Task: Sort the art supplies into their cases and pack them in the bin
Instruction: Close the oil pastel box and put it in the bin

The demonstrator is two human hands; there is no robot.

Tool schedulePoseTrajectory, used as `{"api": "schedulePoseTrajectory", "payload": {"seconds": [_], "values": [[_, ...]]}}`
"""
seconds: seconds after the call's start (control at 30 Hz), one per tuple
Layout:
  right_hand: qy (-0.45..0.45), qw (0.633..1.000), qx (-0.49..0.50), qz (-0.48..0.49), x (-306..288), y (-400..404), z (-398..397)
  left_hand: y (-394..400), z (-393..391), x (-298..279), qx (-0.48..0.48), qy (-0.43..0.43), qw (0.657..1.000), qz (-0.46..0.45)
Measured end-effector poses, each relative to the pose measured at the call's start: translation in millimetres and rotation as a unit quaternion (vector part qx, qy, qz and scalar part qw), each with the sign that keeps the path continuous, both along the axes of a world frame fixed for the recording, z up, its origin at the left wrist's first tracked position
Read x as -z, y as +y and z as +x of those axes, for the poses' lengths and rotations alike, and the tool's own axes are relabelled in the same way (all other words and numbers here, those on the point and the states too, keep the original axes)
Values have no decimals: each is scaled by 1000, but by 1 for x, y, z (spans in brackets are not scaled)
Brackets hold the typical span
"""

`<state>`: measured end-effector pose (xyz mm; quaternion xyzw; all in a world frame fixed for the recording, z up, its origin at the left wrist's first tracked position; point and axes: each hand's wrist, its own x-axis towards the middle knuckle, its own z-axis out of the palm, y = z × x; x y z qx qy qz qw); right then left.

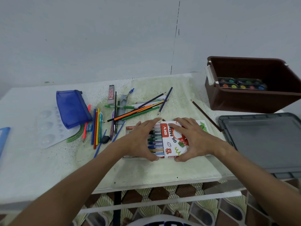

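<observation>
Bare forearms; a white garment [162, 221] with dark lettering.

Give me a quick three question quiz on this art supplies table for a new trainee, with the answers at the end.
1. True or false: the brown bin already holds a paint set.
2. Which hand grips the printed sleeve of the pastel box?
A. left hand
B. right hand
C. neither
3. Fill in: the blue pouch lies on the ____ side of the table, as the person sees it.

Key: 1 true. 2 B; the left hand holds the tray of pastels sticking out of it. 3 left.
</observation>
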<state>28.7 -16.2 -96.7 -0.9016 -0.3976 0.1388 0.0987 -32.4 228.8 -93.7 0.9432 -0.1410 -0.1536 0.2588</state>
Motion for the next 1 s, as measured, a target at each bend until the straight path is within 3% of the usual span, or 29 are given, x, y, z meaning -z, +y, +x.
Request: {"api": "schedulePoseTrajectory", "payload": {"seconds": [0.23, 0.4, 0.63, 0.83, 1.0], "values": [[5, 999, -25, 33, -1, -2, -3, 3, -4, 0, -3, 8, 998, -56], [-19, 999, -19, 29, 4, 3, 0, -14, 2, -1, 9, -23, 1000, -3], [33, 998, 48, -20, -4, -22, 7, 31, -7, -9, -11, 29, 989, 142], [77, 991, 84, 67, 0, -28, 2, 26, -13, -12, -53, 37, 997, 48], [67, 992, 81, 72, 2, -19, 0, -6, -7, -9, -58, 21, 998, -4]]}}
